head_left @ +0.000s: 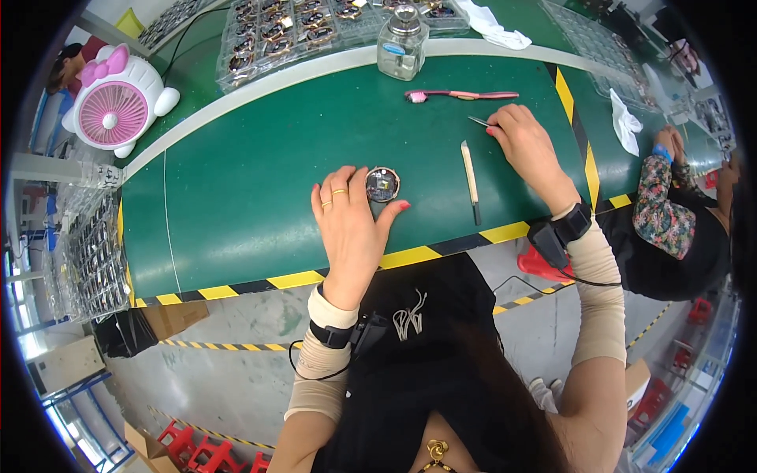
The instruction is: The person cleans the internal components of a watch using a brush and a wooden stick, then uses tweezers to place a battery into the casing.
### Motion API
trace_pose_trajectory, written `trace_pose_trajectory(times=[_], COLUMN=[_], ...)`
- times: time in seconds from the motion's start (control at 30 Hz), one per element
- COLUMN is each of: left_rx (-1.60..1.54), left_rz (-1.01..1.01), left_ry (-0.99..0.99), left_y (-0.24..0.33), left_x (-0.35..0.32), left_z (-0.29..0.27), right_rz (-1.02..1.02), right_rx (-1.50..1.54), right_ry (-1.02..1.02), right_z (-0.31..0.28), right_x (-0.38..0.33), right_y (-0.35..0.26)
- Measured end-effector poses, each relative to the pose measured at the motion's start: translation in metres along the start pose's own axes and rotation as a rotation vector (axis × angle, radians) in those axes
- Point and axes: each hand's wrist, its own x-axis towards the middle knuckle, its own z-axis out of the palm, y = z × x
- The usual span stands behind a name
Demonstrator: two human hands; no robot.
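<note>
My left hand rests on the green bench top with its thumb and index finger on either side of a small round electronic module, which lies flat with its dark circuit side up. The other fingers stay bunched together to its left. Farther right, my right hand pinches thin metal tweezers, their tip pointing left above the bench. Between the hands lies a slim craft knife with a pale handle and dark end. A pink toothbrush lies beyond it.
Behind the toothbrush stands a glass pump bottle. Clear trays of round modules sit past the pale rail. A pink-and-white fan is at far left. Yellow-black tape edges the bench. Another person works at right beside a white cloth.
</note>
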Motion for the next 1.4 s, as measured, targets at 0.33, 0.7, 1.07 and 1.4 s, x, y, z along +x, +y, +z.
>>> trace_pose_trajectory(times=[0.33, 0.7, 1.07, 1.4], left_rx=[-0.038, -0.058, -0.073, -0.064], left_rz=[0.022, 0.012, -0.004, 0.000], left_ry=[-0.027, -0.016, -0.022, -0.021], left_y=[-0.003, -0.003, -0.003, -0.002], left_x=[0.001, 0.001, 0.001, 0.001], left_z=[0.001, 0.002, 0.003, 0.002], right_rz=[0.526, 0.340, 0.288, 0.386], right_rx=[1.004, 1.685, 1.316, 0.874], right_ry=[-0.017, 0.035, 0.052, 0.530], right_z=[-0.027, -0.018, -0.026, -0.018], right_x=[0.056, 0.121, 0.139, 0.107], right_y=[-0.004, -0.014, -0.020, 0.056])
